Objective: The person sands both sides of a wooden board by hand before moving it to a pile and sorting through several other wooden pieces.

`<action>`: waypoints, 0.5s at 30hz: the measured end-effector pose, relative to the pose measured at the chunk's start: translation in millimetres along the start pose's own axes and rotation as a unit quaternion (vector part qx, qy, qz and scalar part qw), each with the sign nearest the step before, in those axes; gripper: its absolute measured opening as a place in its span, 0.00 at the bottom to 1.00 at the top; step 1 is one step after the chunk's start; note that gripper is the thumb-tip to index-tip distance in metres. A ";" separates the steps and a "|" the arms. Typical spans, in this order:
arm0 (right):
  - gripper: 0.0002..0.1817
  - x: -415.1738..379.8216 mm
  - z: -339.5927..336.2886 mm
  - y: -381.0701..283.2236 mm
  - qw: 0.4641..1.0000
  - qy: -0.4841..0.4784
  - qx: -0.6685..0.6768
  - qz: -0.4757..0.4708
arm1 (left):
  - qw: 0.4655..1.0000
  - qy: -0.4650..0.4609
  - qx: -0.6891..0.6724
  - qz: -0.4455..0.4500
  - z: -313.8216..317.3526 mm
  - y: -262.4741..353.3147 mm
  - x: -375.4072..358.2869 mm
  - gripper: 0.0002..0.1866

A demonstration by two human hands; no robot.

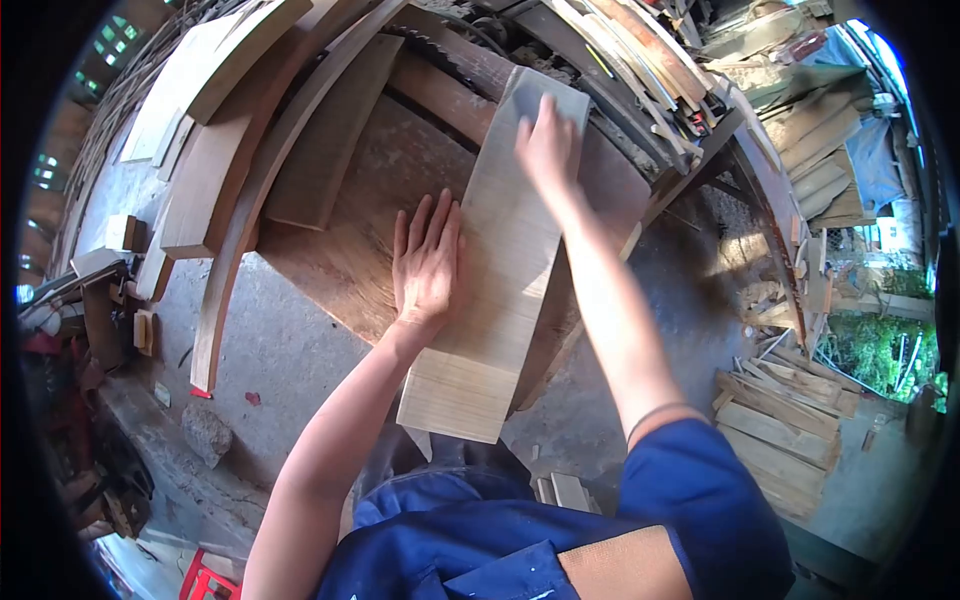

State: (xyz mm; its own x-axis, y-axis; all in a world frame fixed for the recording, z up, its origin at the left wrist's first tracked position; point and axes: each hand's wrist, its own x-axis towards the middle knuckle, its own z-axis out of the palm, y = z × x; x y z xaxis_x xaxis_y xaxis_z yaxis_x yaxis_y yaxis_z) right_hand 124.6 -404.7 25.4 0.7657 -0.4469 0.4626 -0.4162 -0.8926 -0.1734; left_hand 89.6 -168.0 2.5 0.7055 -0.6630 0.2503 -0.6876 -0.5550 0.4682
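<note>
A wide pale wooden board (505, 240) lies lengthwise in front of me on a worn brown wooden bench (345, 245), its near end sticking out over the bench's edge towards my body. My left hand (430, 260) rests flat along the board's left edge, fingers stretched out and pointing away. Over the far part of the board is my right hand (550, 150), slightly blurred, with a finger extended and the thumb apart from it. Nothing shows in either hand. Beyond the bench's left part, a toothed saw blade (430, 48) runs towards the board.
A shorter plank (330, 140) lies on the bench to the left, beside long curved-looking timbers (235, 180). Stacked strips (650, 60) fill the far right. More boards (780, 430) lie on the concrete floor at right. A stone block (205, 433) sits at lower left.
</note>
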 end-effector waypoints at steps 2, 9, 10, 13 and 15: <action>0.13 38.8 12.2 2.3 0.996 -0.048 0.008 0.069 | 1.000 0.000 0.001 -0.005 -1.2 -2.2 0.0 0.23; 0.26 -129.7 -67.8 -52.4 0.997 -0.053 0.043 -0.041 | 0.999 0.027 -0.041 -0.006 3.6 -3.7 0.2 0.23; 0.28 -147.1 -86.4 -63.2 0.993 -0.105 0.055 -0.026 | 0.999 0.023 -0.041 -0.005 2.7 -3.5 -1.1 0.24; 0.29 -149.2 -86.3 -59.3 0.990 -0.119 0.073 -0.032 | 0.999 0.024 -0.041 -0.006 0.2 -4.0 -0.4 0.24; 0.26 -102.8 -51.7 -41.8 0.996 -0.054 0.040 -0.053 | 0.999 0.020 -0.041 -0.006 -0.4 -3.1 -0.2 0.23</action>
State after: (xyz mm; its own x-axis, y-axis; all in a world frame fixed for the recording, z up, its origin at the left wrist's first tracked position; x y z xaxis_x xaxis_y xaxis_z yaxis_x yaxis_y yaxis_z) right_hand 37.9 -318.4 30.1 0.8532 -0.3507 0.3860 -0.2939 -0.9348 -0.1996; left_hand 91.7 -165.9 1.3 0.7215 -0.6351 0.2760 -0.6632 -0.5190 0.5393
